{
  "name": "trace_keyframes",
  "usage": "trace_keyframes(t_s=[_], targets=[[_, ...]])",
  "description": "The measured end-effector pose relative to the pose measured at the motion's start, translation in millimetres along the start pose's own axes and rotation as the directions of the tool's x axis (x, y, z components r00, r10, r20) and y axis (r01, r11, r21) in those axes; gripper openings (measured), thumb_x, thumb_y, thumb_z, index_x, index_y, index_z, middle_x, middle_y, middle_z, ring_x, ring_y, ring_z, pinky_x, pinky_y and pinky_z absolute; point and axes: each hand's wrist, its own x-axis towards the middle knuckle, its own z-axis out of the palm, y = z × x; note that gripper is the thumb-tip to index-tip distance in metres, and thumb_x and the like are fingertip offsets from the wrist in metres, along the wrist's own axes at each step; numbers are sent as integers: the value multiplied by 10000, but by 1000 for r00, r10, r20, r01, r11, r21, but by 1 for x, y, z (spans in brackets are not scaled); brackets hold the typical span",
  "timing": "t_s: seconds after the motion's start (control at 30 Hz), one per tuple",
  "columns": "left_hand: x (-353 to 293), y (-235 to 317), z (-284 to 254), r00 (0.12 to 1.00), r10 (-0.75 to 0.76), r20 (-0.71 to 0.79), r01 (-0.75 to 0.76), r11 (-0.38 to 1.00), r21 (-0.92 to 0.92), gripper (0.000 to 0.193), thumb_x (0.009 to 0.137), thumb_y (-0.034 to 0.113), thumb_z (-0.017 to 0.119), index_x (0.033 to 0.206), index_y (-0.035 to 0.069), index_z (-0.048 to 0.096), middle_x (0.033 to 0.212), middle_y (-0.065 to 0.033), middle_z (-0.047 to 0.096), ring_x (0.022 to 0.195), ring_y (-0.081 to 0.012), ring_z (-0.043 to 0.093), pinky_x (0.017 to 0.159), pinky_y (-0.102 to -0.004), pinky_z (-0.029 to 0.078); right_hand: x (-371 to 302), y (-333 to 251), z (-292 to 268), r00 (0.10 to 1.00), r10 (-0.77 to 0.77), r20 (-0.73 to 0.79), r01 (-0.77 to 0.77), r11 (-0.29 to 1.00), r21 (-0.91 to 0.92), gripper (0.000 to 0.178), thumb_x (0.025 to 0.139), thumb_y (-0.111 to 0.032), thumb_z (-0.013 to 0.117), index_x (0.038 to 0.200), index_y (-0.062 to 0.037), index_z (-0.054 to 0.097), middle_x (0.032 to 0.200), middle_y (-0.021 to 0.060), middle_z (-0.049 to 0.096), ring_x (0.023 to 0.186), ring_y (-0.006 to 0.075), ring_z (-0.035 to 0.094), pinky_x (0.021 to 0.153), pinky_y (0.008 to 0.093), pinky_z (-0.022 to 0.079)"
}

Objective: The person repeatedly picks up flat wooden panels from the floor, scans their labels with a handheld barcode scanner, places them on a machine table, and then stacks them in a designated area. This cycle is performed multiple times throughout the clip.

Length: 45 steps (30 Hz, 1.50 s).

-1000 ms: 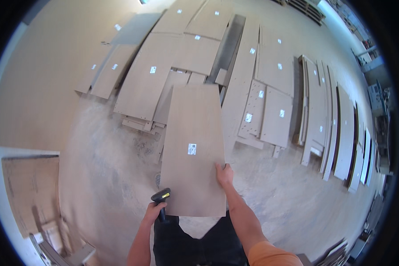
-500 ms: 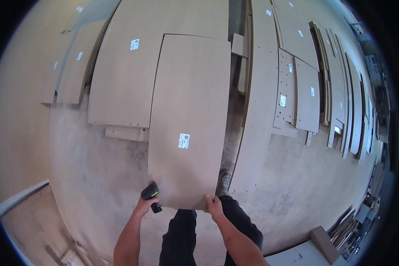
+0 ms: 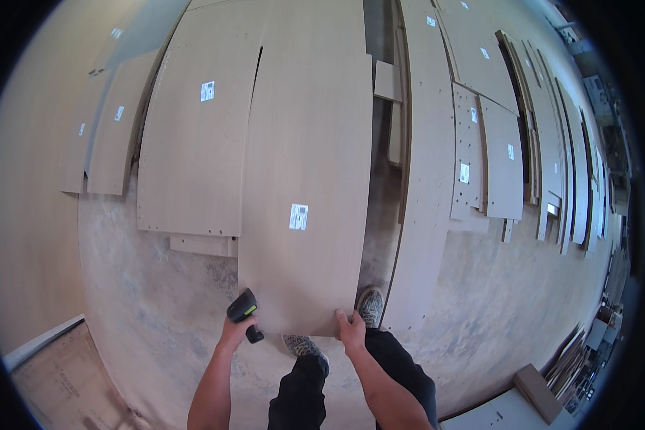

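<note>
My left hand (image 3: pixel 234 332) is closed around a black handheld scanner (image 3: pixel 241 305) with a yellow-green stripe, at the near left corner of a long light wood-coloured panel (image 3: pixel 304 272). Whether those fingers also grip the panel cannot be seen. At the panel's near right corner, my right hand (image 3: pixel 351 331) clasps the edge, thumb on top and the other fingers hidden underneath. A white printed label (image 3: pixel 299 216) sits on the panel's face. The panel's far part lies against a wide panel (image 3: pixel 190 158) on the left.
A narrow long board (image 3: pixel 424 215) lies to the right, with a gap between. Stacks of drilled panels (image 3: pixel 502 158) extend further right. My shoes (image 3: pixel 370 307) stand on the stained floor (image 3: pixel 158 322) near the panel's end. Scrap strips (image 3: pixel 566 358) lie at the lower right.
The held panel has moved away from me past its neighbours, and both hands have travelled with it. My feet have shifted, and both shoes now show. The scanner stays in my left hand.
</note>
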Motion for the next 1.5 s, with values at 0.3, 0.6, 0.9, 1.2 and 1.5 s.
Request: trace_keyframes(t_s=[0.3,0.6,0.9,1.2,1.5], targets=[[11,12,12,986,109,-129,-115,992,-45,295,752,132,784,1006,16,687,861,-28,662,783,-124,614,719,-307,493,34,-70,-2,994,97,-46,-87,977,194,433,871,-386,716,1041,11,705,942,169,726,889,279,683,826,387,502],[-26,0,52,992,18,-123,-27,997,-76,235,771,129,770,957,0,705,822,-33,681,756,-115,625,705,-305,494,40,-141,-6,986,158,-56,-147,977,154,460,840,-419,728,1043,-7,713,894,127,699,826,250,673,576,407,554],[-108,-33,67,993,-119,3,118,991,70,294,750,156,785,990,11,694,844,-21,669,756,-115,606,702,-312,495,47,-128,-11,998,28,50,-32,995,90,610,860,-449,696,1261,0,595,1064,242,675,866,356,691,666,446,584],[-285,34,121,963,-125,240,24,922,386,478,713,347,808,1068,37,730,893,-89,739,811,-171,690,741,-338,540,-162,4,-229,861,-76,503,483,430,-763,653,894,-390,632,1424,-55,448,1393,235,501,1277,472,465,1052,577,408],[-394,155,311,803,50,593,-466,674,574,553,727,456,759,1095,46,706,968,-169,731,926,-282,701,823,-400,532,-284,53,-434,955,-135,264,292,589,-753,350,887,-272,592,1191,-117,672,1357,193,499,1277,421,468,998,530,474]])
